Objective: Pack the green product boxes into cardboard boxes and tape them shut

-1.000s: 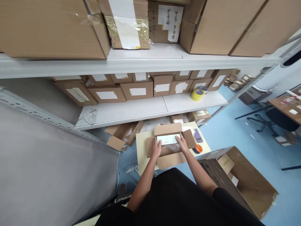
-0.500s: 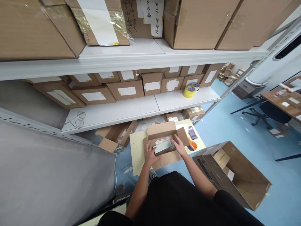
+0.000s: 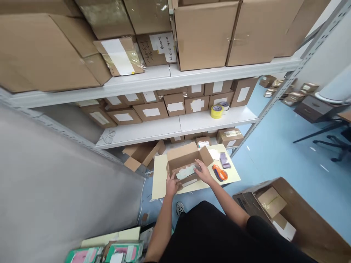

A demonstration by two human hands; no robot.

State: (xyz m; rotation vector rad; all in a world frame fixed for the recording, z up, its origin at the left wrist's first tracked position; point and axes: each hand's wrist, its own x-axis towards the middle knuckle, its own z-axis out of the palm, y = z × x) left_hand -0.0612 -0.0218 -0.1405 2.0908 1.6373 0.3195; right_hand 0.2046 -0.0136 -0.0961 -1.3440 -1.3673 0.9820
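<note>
Inside the open carton [image 3: 181, 152], between the left hand [image 3: 172, 185], fingers apart at the carton's edge, and the half-curled right hand [image 3: 202, 171], its grip unclear, the pale box [image 3: 185, 172] looks light, fairly stiff, best held by its ends.

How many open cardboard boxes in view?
3: tabletop box, by left hand and right hand; flapped box, left of the table; large box, lower right. Others may be hidden.
</note>
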